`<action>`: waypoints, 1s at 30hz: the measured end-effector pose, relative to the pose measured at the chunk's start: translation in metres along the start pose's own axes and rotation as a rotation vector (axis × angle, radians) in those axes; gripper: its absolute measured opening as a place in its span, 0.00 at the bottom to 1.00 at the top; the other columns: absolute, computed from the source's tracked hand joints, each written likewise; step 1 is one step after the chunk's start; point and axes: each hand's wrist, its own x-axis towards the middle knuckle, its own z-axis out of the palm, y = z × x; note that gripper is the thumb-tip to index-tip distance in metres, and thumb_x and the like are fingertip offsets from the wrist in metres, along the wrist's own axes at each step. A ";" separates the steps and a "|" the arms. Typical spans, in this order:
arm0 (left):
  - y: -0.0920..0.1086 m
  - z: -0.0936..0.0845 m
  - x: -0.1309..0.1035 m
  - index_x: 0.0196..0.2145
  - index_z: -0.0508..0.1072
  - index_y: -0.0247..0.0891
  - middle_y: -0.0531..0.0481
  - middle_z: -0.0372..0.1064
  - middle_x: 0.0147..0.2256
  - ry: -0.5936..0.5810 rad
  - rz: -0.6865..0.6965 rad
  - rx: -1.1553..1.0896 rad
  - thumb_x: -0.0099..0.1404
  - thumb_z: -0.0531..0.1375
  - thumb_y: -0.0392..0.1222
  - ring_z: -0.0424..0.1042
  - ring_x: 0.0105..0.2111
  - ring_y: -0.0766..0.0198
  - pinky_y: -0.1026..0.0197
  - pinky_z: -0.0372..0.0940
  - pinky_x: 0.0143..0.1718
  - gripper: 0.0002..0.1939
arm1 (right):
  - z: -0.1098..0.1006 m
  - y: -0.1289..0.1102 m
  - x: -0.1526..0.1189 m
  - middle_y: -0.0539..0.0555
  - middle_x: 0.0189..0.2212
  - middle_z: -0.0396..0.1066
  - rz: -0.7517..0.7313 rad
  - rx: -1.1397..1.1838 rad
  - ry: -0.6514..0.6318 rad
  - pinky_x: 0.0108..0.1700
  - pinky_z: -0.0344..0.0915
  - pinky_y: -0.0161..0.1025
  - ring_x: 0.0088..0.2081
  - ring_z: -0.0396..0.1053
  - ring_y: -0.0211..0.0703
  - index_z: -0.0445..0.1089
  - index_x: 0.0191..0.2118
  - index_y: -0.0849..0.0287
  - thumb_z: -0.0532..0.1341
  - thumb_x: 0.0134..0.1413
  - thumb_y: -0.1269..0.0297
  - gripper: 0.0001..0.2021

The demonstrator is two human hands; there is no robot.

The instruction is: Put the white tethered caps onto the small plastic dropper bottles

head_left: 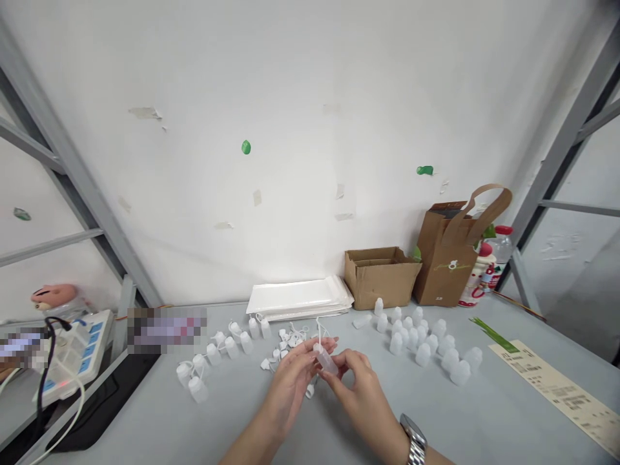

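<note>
Translucent bottle [329, 363], seen from the head camera, is held between both hands just above a grey bench [242, 420], near its middle. The bench meets a white wall [290, 77] marked with tape scraps, and grey metal frames [87, 168] slope at either side. A cardboard box [382, 284] and a brown paper bag [443, 265] stand at the back. The bottle's long axis is tilted: its white cap [317, 349] points up and leftward, its base rightward toward the wearer. The fingers of the left hand [290, 384] close around the cap end; those of the right hand [357, 387] pinch the base end. Loose white caps [278, 354] lie just behind.
</note>
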 end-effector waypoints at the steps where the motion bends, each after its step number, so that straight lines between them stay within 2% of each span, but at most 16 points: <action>1: 0.000 0.000 0.000 0.40 0.74 0.34 0.41 0.70 0.47 -0.005 -0.007 0.003 0.59 0.55 0.37 0.63 0.52 0.51 0.53 0.51 0.55 0.13 | 0.000 0.000 0.000 0.53 0.28 0.69 0.009 0.010 -0.006 0.39 0.58 0.40 0.36 0.62 0.47 0.66 0.27 0.56 0.60 0.50 0.55 0.10; 9: -0.002 -0.004 0.003 0.39 0.75 0.32 0.39 0.73 0.43 -0.027 -0.037 -0.053 0.57 0.56 0.37 0.66 0.49 0.50 0.51 0.53 0.53 0.14 | 0.000 -0.006 0.000 0.52 0.27 0.70 0.091 0.144 -0.046 0.37 0.58 0.39 0.34 0.64 0.46 0.66 0.26 0.57 0.62 0.47 0.56 0.10; 16: -0.004 -0.009 0.006 0.38 0.75 0.31 0.39 0.74 0.39 0.004 -0.064 -0.077 0.55 0.56 0.38 0.68 0.47 0.50 0.53 0.55 0.50 0.15 | 0.001 -0.008 0.002 0.49 0.21 0.68 0.134 0.317 -0.063 0.31 0.59 0.36 0.26 0.63 0.40 0.65 0.23 0.58 0.64 0.43 0.57 0.12; 20: -0.006 -0.011 0.008 0.38 0.75 0.31 0.39 0.74 0.37 0.004 -0.099 -0.115 0.55 0.56 0.39 0.69 0.43 0.52 0.56 0.59 0.43 0.15 | 0.004 -0.004 0.005 0.47 0.18 0.66 0.211 0.477 -0.098 0.26 0.59 0.34 0.22 0.62 0.37 0.63 0.21 0.59 0.67 0.39 0.55 0.15; 25: -0.007 -0.012 0.008 0.39 0.72 0.33 0.43 0.73 0.36 -0.037 -0.147 -0.234 0.56 0.54 0.37 0.70 0.34 0.59 0.60 0.61 0.32 0.14 | 0.001 -0.008 0.010 0.49 0.17 0.68 0.280 0.659 -0.213 0.24 0.59 0.34 0.20 0.63 0.36 0.63 0.20 0.59 0.69 0.32 0.54 0.17; 30: -0.009 -0.011 0.008 0.38 0.69 0.38 0.47 0.71 0.33 -0.052 -0.159 -0.263 0.56 0.54 0.37 0.69 0.29 0.62 0.63 0.59 0.26 0.11 | -0.006 -0.019 0.009 0.49 0.18 0.70 0.304 0.755 -0.314 0.27 0.59 0.34 0.20 0.62 0.35 0.67 0.20 0.61 0.68 0.36 0.56 0.14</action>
